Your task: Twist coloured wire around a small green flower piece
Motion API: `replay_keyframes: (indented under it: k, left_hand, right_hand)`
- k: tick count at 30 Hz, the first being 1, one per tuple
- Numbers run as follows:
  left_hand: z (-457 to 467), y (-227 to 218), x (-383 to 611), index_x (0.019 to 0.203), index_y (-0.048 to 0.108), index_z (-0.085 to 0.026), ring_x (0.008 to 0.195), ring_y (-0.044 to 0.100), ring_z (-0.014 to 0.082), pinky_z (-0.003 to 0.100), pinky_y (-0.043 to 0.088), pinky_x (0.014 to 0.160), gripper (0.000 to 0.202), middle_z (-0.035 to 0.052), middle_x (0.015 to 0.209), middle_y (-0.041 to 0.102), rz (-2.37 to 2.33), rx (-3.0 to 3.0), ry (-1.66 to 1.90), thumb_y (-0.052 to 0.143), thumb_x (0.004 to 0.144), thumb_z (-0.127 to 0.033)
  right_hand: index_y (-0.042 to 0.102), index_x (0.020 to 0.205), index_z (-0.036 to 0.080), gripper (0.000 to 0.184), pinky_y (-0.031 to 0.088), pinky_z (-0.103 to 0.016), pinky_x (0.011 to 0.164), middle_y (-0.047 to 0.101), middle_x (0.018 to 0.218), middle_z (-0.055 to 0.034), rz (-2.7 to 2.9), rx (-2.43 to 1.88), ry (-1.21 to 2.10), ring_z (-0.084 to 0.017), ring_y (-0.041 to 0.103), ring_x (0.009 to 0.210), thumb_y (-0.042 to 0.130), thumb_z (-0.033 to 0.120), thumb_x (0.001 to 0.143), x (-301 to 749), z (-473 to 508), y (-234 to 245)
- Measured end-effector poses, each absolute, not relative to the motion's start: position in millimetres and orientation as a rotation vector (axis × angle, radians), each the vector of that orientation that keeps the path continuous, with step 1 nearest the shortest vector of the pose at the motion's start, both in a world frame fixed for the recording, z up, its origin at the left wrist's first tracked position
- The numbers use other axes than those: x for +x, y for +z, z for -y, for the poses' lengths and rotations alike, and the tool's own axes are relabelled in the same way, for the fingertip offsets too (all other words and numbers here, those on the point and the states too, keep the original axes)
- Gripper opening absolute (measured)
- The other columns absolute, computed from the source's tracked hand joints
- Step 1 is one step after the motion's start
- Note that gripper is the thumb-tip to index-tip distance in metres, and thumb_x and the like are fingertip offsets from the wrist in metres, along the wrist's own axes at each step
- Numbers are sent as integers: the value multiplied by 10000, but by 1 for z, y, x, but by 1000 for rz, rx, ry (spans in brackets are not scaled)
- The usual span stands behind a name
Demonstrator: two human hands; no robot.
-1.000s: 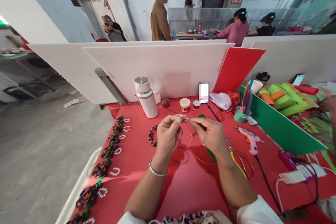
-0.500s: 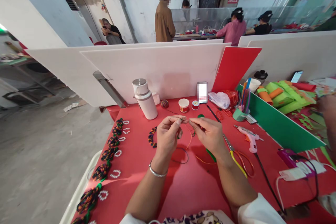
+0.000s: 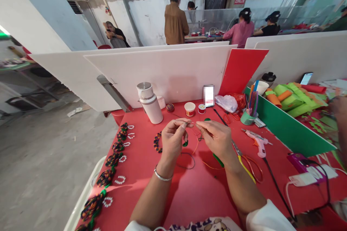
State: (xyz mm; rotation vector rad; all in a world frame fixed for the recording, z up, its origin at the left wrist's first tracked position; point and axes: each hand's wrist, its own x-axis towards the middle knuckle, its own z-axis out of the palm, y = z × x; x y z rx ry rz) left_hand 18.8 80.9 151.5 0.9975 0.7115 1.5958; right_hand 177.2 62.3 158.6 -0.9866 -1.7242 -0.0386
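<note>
My left hand [image 3: 173,138] is closed in a pinch, held above the red table, with a silver bangle at the wrist. Facing it, my right hand [image 3: 217,138] pinches too, a small gap between the fingertips. Both seem to grip a fine thread; the orange thread [image 3: 196,145] trails down below them. What lies exactly between the fingertips is too small to make out. Behind my left hand, partly hidden, lies a dark braided ring [image 3: 156,142] with orange and purple strands. A green cord piece [image 3: 218,160] rests under my right hand.
Braided dark bundles [image 3: 106,177] and white bead loops [image 3: 120,179] line the table's left side. A white flask [image 3: 151,109], paper cup [image 3: 189,108], thread spool [image 3: 202,108] and phone [image 3: 208,96] stand behind. Scissors [image 3: 246,167], a glue gun [image 3: 258,142] and a power strip [image 3: 314,177] lie right.
My right hand has shifted slightly right, widening the gap between the fingertips a little. The standing person in brown has moved right and turned away.
</note>
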Motion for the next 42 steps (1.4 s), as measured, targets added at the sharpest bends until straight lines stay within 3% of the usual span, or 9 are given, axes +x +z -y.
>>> replay_keyframes:
  k: [14, 23, 27, 31, 36, 39, 42]
  left_hand:
    - [-81, 151, 18, 722, 704, -168, 597, 649, 110, 176, 421, 391, 262, 83, 932, 739, -735, 1018, 1609, 856, 771, -376]
    - [-83, 148, 17, 736, 690, -162, 681, 703, 148, 172, 418, 398, 265, 96, 948, 743, -715, 1015, 1608, 849, 781, -370]
    - [-83, 146, 17, 773, 692, -158, 561, 631, 91, 181, 423, 398, 236, 92, 994, 751, -708, 1017, 1553, 814, 818, -355]
    - [-81, 146, 18, 779, 698, -149, 461, 532, 36, 191, 423, 387, 232, 87, 1048, 742, -723, 1083, 1460, 796, 829, -354]
    - [-80, 146, 19, 765, 708, -146, 414, 440, -11, 191, 397, 385, 249, 81, 1106, 718, -742, 1147, 1391, 800, 825, -370]
    - [-79, 145, 20, 754, 714, -149, 425, 414, -12, 183, 335, 375, 264, 69, 1062, 710, -731, 1147, 1353, 829, 795, -383]
    - [-79, 144, 20, 757, 734, -152, 450, 402, 4, 185, 325, 391, 284, 55, 953, 698, -741, 1160, 1338, 837, 789, -414]
  right_hand:
    - [794, 1061, 266, 182, 579, -304, 757, 827, 940, -43, 1750, -1012, -32, -182, 766, 821, 646, 188, 991, 178, -64, 154]
    - [774, 1097, 267, 177, 571, -299, 763, 823, 946, -48, 1723, -1021, -34, -178, 754, 798, 633, 213, 1004, 178, -64, 152]
    - [707, 1158, 247, 205, 560, -277, 738, 806, 959, -50, 1681, -1055, 142, -159, 735, 753, 533, 232, 1051, 178, -63, 154]
    - [661, 1075, 219, 232, 468, -256, 585, 693, 793, -12, 1625, -1149, 334, -134, 604, 611, 450, 318, 1079, 179, -60, 159]
    - [715, 1168, 240, 276, 383, -248, 532, 504, 609, 68, 1681, -1119, 440, -116, 468, 527, 683, 435, 975, 179, -60, 163]
    - [767, 1027, 253, 159, 444, -257, 601, 620, 650, 31, 1703, -1024, 408, -132, 573, 597, 658, 366, 1000, 178, -62, 161]
    - [743, 892, 233, 198, 464, -269, 650, 707, 732, -9, 1698, -1031, 292, -146, 633, 657, 618, 313, 1023, 177, -64, 160]
